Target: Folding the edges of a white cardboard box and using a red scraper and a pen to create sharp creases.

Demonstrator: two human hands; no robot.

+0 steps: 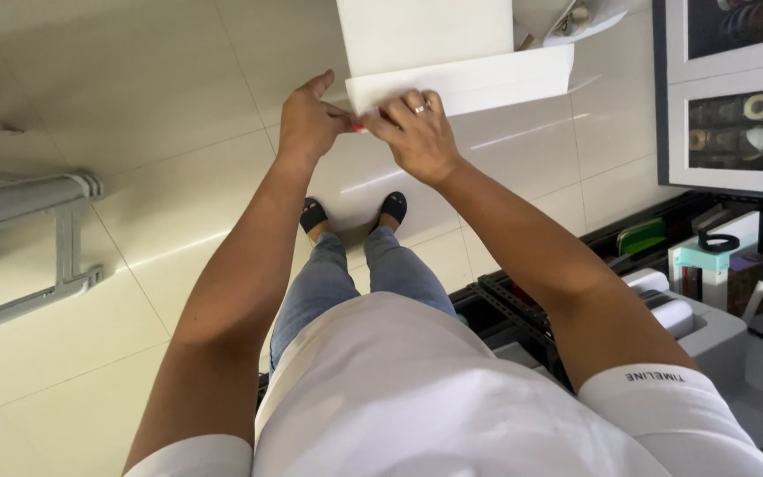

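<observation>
both hands hold a folded white card sheet (452, 84) in the air above the tiled floor (134, 79). left hand (309, 119) and right hand (417, 132) fingers pinch its near corner. it looks light, stiff, easily creased; best held by the edges.

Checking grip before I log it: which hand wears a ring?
The right hand, pinching the folded white sheet's near edge, has a ring on one finger. The left hand, beside it on the same edge, shows none.
</observation>
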